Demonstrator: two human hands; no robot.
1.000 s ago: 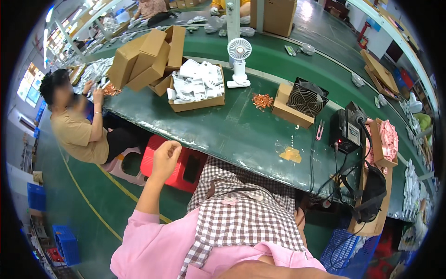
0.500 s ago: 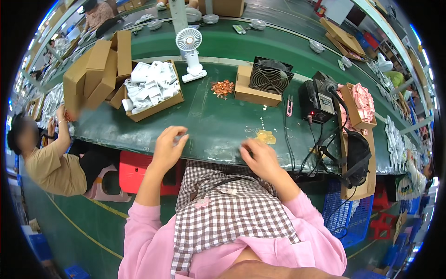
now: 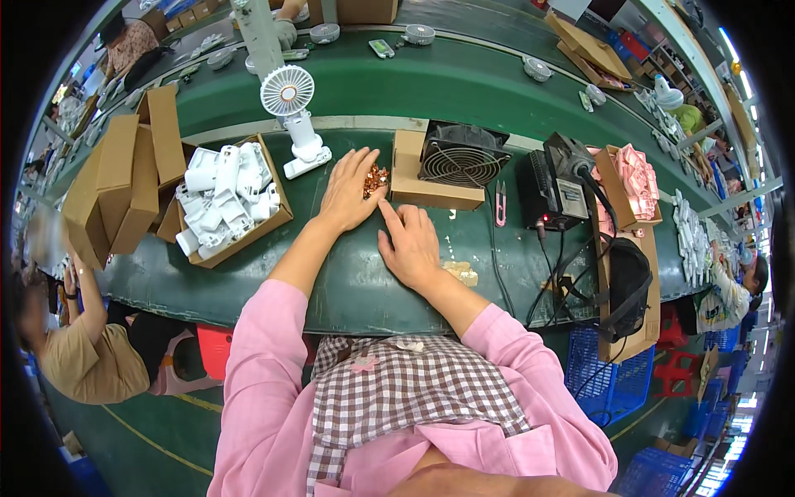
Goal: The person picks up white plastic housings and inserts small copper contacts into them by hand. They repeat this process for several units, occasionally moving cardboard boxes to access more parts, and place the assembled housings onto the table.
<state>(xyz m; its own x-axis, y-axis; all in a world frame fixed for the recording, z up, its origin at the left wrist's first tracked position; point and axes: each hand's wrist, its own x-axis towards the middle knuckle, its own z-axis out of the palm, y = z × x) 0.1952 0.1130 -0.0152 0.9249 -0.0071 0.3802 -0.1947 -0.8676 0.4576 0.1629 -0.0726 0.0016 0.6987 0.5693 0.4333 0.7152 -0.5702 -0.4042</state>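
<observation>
A small pile of copper-coloured metal parts [image 3: 376, 180] lies on the green bench, too small to name by kind. My left hand [image 3: 351, 192] rests flat along the pile's left side, fingers stretched out and partly covering it. Just below and to the right, my right hand [image 3: 409, 242] lies on the bench with its fingers apart, index finger pointing to the pile's lower edge. Neither hand holds anything. Beyond the left hand stands a white handheld fan [image 3: 303, 137] on its base. A cardboard box with a black square cooling fan [image 3: 465, 155] adjoins the pile on the right.
At the left is a carton of white plastic housings [image 3: 228, 195], beside empty cardboard boxes [image 3: 118, 182]. Rightward lie pink-handled snips [image 3: 500, 204], a black powered unit [image 3: 553, 186] with cables, and a box of pink parts [image 3: 636, 186]. A co-worker [image 3: 87, 348] sits at far left; a conveyor [image 3: 364, 79] runs behind.
Both hands have moved forward from the bench's near edge to the copper-coloured pile. My left hand now partly covers it. The whole view has shifted slightly.
</observation>
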